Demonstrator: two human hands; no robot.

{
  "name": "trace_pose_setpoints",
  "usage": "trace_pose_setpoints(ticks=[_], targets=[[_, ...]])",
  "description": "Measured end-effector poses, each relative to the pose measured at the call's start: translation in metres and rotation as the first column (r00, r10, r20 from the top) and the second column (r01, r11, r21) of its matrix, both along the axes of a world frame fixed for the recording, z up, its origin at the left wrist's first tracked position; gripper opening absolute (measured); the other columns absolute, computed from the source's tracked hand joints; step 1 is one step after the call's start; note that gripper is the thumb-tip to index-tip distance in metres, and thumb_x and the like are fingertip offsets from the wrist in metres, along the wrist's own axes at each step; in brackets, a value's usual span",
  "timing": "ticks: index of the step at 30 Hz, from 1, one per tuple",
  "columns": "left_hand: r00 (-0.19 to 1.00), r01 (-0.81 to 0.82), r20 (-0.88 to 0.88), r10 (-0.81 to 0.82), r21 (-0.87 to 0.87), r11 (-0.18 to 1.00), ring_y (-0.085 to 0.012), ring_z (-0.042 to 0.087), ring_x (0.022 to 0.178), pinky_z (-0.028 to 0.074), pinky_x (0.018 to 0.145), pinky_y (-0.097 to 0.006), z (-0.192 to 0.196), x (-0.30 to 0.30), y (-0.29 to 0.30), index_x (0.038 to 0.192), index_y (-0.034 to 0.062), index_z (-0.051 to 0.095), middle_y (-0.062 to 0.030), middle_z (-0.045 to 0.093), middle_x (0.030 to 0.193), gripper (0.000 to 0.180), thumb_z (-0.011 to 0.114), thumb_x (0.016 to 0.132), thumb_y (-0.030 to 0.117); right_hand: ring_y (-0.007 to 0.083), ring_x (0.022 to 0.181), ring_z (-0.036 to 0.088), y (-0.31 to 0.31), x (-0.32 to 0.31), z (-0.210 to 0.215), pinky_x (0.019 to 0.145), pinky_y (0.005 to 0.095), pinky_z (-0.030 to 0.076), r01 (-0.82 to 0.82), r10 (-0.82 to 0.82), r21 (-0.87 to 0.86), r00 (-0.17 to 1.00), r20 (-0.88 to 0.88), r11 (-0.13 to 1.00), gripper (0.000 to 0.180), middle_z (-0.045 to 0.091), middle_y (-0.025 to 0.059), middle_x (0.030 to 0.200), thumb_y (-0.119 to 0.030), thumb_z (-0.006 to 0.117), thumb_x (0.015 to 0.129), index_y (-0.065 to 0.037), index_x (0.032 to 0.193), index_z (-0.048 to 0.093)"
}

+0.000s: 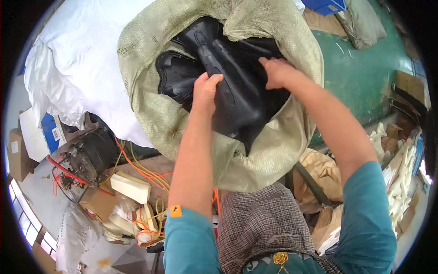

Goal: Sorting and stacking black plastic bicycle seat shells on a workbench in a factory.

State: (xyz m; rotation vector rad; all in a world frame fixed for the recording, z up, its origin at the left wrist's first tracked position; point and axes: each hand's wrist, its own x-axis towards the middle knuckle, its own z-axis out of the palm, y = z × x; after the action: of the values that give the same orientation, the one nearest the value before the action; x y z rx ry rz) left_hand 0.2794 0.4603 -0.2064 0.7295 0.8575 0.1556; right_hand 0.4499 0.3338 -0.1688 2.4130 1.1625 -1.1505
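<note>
A large woven sack (150,107), pale green with a rolled-down rim, stands open in front of me. Inside lie several glossy black moulded plastic pieces. The uppermost black moulded piece (237,91) has a long rounded body, vaguely bird-like, with a pointed end toward me. My left hand (206,91) is closed on its left side, thumb on top and the other fingers mostly hidden. At the right inside of the sack, my right hand (279,73) has its thumb and forefinger apart, touching or just over the black plastic. Another black piece with a wavy edge (175,77) lies at the left.
White sheeting (86,59) covers the area at the left. A green surface (351,82) extends at the right, with a blue bin (325,6) beyond. Below left are a dark motor-like machine (93,150), orange cords (141,170) and cartons. Brown paper (321,176) lies right of my lap.
</note>
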Motion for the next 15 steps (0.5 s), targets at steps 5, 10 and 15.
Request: trace_pose_setpoints(ticks=[5,10,15], targets=[[0.983,-0.009,-0.171,0.06,0.289,0.957,-0.0188,0.054,0.091,0.044,0.079,-0.03,-0.017,0.042,-0.046,0.107,-0.0016,0.047,-0.0118,0.057,0.101,0.052,0.076,0.067,0.012,0.0301,0.101,0.057,0.004,0.011,-0.021,0.085,0.04,0.047,-0.016,0.019,-0.032,0.996,0.082,0.999,0.058,0.059,0.0228,0.103,-0.014,0.075,0.057,0.003,0.108,0.054],[0.991,-0.023,-0.13,0.036,0.095,0.995,-0.0201,0.054,0.097,0.041,0.087,-0.029,-0.019,0.019,-0.081,0.127,-0.0071,0.035,-0.0155,0.057,0.106,0.069,0.072,0.072,0.013,0.0303,0.102,0.056,-0.028,0.031,-0.015,0.086,0.0339,0.045,0.142,-0.102,0.176,0.97,-0.219,0.974,0.068,0.058,0.0254,0.106,-0.021,0.075,0.05,0.009,0.107,0.054],[0.955,-0.286,0.019,0.297,-0.214,0.934,-0.0228,0.054,0.103,0.038,0.094,-0.033,0.0,-0.057,-0.089,0.115,-0.0043,0.052,-0.0116,0.059,0.11,0.038,0.056,0.082,0.014,0.0165,0.1,0.053,-0.077,0.021,0.018,0.09,0.0301,0.04,0.572,-0.473,-0.189,0.4,-0.785,0.798,0.073,0.058,0.0072,0.109,-0.008,0.076,0.058,0.001,0.124,0.046]])
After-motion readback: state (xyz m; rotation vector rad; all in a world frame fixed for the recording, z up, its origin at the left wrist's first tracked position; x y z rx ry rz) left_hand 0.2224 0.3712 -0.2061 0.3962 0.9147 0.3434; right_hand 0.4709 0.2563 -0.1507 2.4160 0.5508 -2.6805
